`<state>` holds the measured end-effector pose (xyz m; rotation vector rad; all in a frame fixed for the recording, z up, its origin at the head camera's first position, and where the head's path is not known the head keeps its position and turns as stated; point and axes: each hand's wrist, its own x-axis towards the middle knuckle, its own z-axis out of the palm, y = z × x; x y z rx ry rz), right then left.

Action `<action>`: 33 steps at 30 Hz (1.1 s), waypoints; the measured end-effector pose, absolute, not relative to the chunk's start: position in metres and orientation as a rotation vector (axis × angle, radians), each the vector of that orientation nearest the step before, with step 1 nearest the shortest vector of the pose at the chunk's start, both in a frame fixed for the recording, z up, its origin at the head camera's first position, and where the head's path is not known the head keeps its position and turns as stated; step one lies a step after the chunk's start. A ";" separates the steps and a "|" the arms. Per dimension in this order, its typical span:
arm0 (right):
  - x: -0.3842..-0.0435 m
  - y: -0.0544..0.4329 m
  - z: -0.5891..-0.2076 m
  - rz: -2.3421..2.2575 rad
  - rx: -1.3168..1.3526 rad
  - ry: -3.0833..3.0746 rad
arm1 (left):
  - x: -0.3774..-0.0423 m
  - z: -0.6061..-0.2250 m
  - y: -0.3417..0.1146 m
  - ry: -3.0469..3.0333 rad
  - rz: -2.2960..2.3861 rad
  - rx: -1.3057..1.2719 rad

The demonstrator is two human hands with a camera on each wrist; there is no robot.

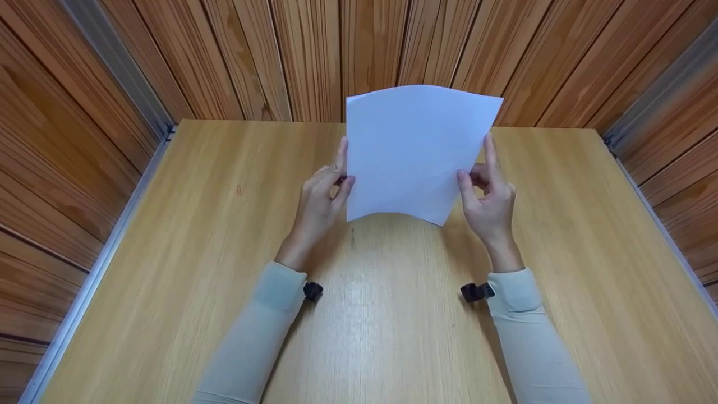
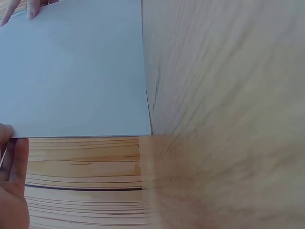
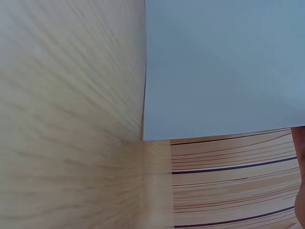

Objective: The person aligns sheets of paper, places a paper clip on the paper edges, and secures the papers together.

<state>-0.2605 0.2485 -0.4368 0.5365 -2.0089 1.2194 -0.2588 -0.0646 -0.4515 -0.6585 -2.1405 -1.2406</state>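
A blank white sheet of paper [image 1: 412, 151] is held up over the far part of the table, bowed so that its top and bottom edges curve. My left hand [image 1: 322, 193] pinches its left edge, thumb on the near face and fingers behind. On the opposite edge my right hand [image 1: 491, 196] pinches it the same way, with the index finger stretched up along the side. In the left wrist view the paper [image 2: 71, 71] spans between both hands. The right wrist view shows the paper [image 3: 219, 67] with only a sliver of the right hand [image 3: 300, 176].
The wooden table [image 1: 364, 325] extends beneath both forearms. Wood-plank walls [image 1: 314, 56] rise behind it and on both sides, with metal rails [image 1: 112, 224] along the side edges. A small dark camera sits at each wrist, including the right wrist camera [image 1: 477, 292].
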 end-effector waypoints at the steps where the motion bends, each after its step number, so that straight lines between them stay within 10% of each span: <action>1: -0.260 0.249 -0.438 1.216 0.542 -2.010 | -0.259 -0.451 -0.065 -2.137 -1.241 -0.660; 33: -0.262 0.254 -0.453 1.196 0.574 -2.123 | -0.263 -0.454 -0.060 -2.180 -1.226 -0.624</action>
